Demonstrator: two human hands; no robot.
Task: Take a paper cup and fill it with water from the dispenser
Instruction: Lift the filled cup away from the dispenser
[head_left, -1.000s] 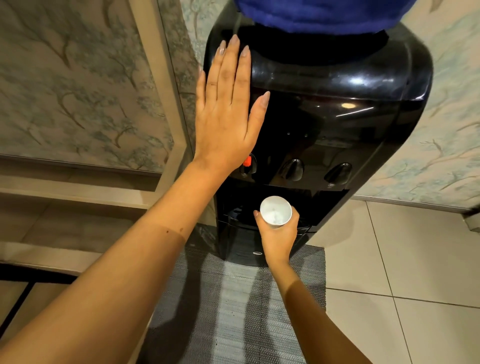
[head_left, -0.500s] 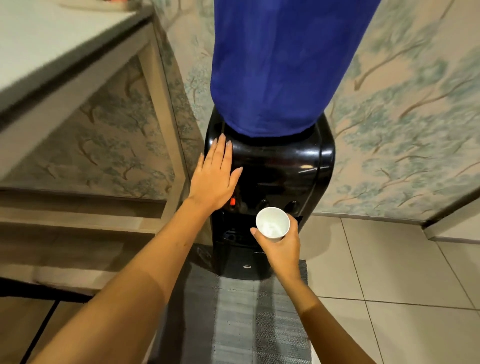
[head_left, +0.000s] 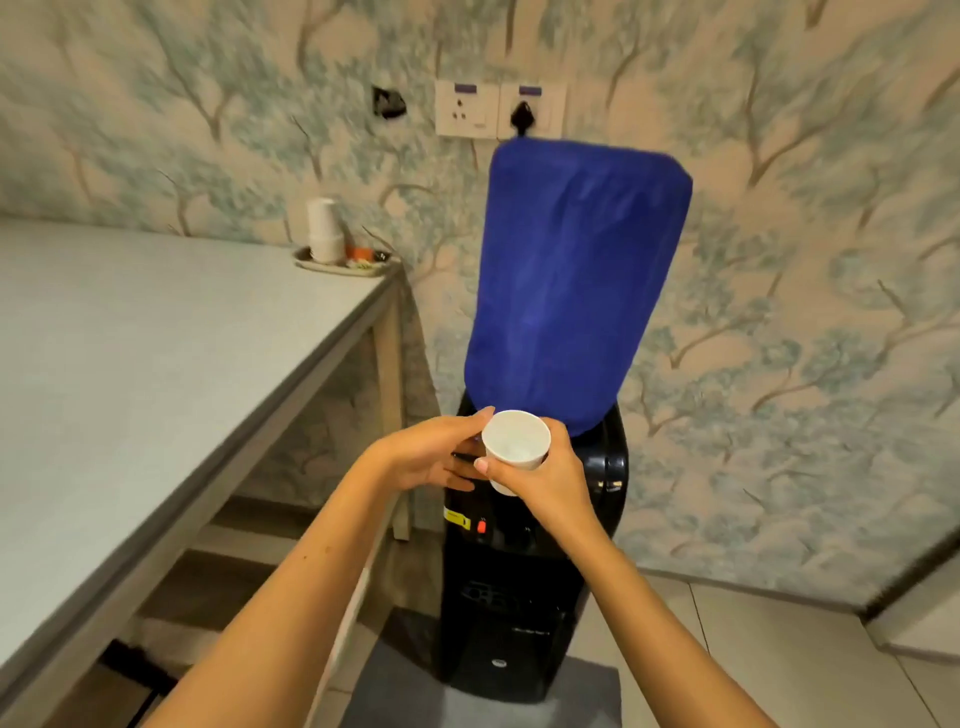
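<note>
Above the dispenser (head_left: 530, 571) taps, level with the base of the blue-covered bottle (head_left: 571, 291), the paper cup (head_left: 515, 448) is upright, mouth open to the camera. Right hand (head_left: 540, 480) grasping cup: thumb on the near wall, fingers round the far side. Left hand (head_left: 434, 454) just beside the cup on the side away from the right hand, fingers loosely curled, fingertips touching or nearly touching the rim; not clenched, holding nothing of its own as far as visible. Contents: pale inside, a faint glint at the bottom; cannot tell the water level. Judgement: cup is lifted clear of the taps, so filling looks done or interrupted. Step in hand is steadying and carrying. To do well: keep cup vertical, grip the wall lightly so thin paper does not buckle and spill, let left hand support under the base, not the rim. If more water is needed, lower the cup squarely under a tap below the red button (head_left: 481, 526) first. Spare cup stack (head_left: 324, 229) sits on the counter (head_left: 130, 364), left of the dispenser.
</note>
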